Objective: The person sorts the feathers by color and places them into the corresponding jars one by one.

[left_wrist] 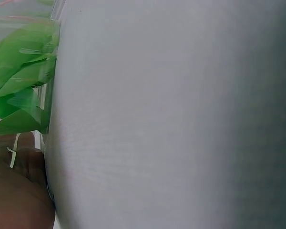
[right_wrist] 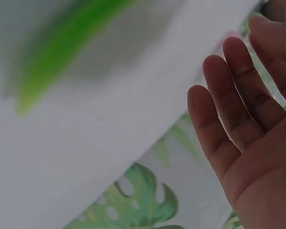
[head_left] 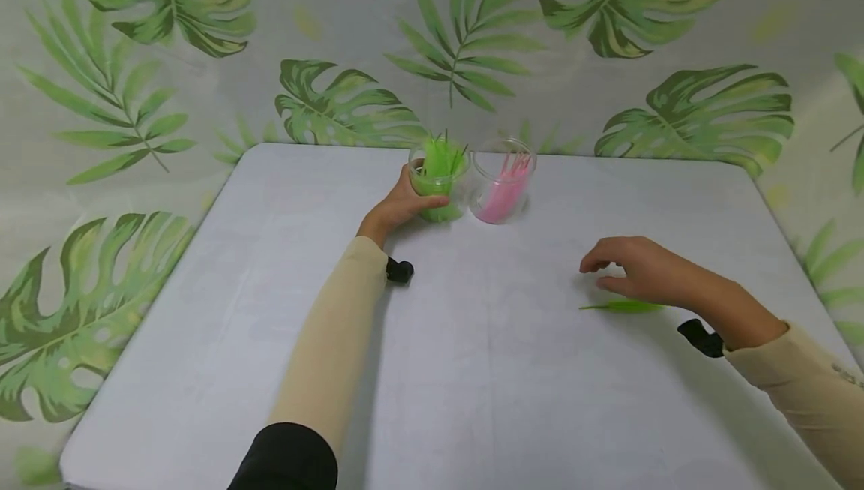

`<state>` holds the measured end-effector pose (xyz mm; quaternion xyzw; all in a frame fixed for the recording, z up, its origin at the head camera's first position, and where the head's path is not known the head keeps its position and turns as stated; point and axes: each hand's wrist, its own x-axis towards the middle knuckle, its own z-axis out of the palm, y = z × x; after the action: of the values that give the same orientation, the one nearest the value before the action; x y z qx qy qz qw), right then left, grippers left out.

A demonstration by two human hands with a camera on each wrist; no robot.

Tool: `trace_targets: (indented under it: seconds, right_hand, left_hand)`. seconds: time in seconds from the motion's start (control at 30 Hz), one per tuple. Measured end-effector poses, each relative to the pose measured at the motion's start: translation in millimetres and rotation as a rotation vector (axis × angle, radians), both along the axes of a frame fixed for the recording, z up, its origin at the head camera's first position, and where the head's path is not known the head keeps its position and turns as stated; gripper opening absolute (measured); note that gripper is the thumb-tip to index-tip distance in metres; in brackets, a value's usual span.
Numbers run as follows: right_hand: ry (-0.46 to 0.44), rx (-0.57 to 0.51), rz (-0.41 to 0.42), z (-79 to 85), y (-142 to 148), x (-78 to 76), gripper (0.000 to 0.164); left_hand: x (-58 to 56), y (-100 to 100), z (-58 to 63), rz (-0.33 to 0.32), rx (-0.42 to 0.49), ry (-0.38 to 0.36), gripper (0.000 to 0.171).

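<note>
At the back of the table, my left hand (head_left: 397,208) grips the side of a clear plastic cup (head_left: 460,205), its thumb across the front. Upright in that cup stand green leaf-like pieces (head_left: 442,157) with thin stems; the left wrist view shows these green pieces (left_wrist: 19,71) through the cup wall. My right hand (head_left: 637,269), held over the table's right half, has relaxed fingers and nothing in them. Under it lies a single green leaf-like piece (head_left: 628,307), blurred in the right wrist view, apart from the palm.
Just right of the gripped cup stands a second clear cup (head_left: 481,193) with pink pieces (head_left: 505,193) on thin stems. Both stand near the far edge of the white table (head_left: 499,385). Leaf-printed cloth (head_left: 513,92) hangs behind it.
</note>
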<state>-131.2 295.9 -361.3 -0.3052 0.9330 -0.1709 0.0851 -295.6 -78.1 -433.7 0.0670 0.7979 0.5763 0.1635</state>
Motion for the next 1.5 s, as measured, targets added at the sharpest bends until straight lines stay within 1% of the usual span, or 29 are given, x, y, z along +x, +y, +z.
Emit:
trace_targets:
  seconds: [0.1, 0.27, 0.33, 0.47, 0.63, 0.9, 1.03, 1.17, 1.27, 1.37, 1.5]
  right_hand:
    - [-0.016, 0.011, 0.003, -13.9, 6.6, 8.0, 0.024]
    - [-0.012, 0.018, 0.012, -32.5, 11.6, 15.6, 0.022]
    - [0.01, 0.025, 0.017, -39.4, 12.3, 17.2, 0.021]
    - [0.085, 0.021, 0.043, -48.8, 12.1, 18.9, 0.021]
    - [0.135, 0.017, 0.058, -51.4, 9.5, 20.2, 0.022]
    - [0.163, 0.066, 0.041, -53.4, 8.2, 23.3, 0.023]
    - [0.169, 0.077, 0.036, -54.7, 7.9, 24.8, 0.023]
    - [0.185, 0.054, 0.037, -57.7, 7.1, 24.5, 0.024]
    - [0.209, 0.016, 0.057, -58.2, 5.0, 22.8, 0.027]
    - [0.242, -0.016, 0.079, -55.5, 1.5, 19.7, 0.028]
    - [0.253, -0.047, 0.092, -49.0, -3.6, 13.4, 0.028]
  left_hand:
    - [-0.3, -0.9, 1.3, 0.0, 0.007, -0.008, 0.104]
    - [0.1, -1.6, 2.4, -0.011, 0.011, -0.023, 0.104]
    - [0.3, -1.3, 2.3, -0.013, 0.004, -0.026, 0.104]
    - [-0.1, -0.4, 1.0, -0.01, 0.01, -0.02, 0.104]
    - [0.2, -0.8, -1.0, -0.001, 0.034, -0.009, 0.103]
    - [0.0, -0.2, -2.2, -0.001, 0.038, -0.003, 0.101]
    - [-0.4, 1.4, -2.8, -0.013, 0.038, -0.005, 0.102]
    - [-0.6, 2.2, -4.4, -0.022, 0.022, -0.008, 0.103]
    - [-0.1, 2.4, -4.2, -0.019, 0.014, -0.002, 0.103]
    - [0.5, 2.0, -2.5, -0.014, 0.006, 0.007, 0.104]
    - [0.6, 0.0, -0.4, -0.006, 0.003, 0.007, 0.104]
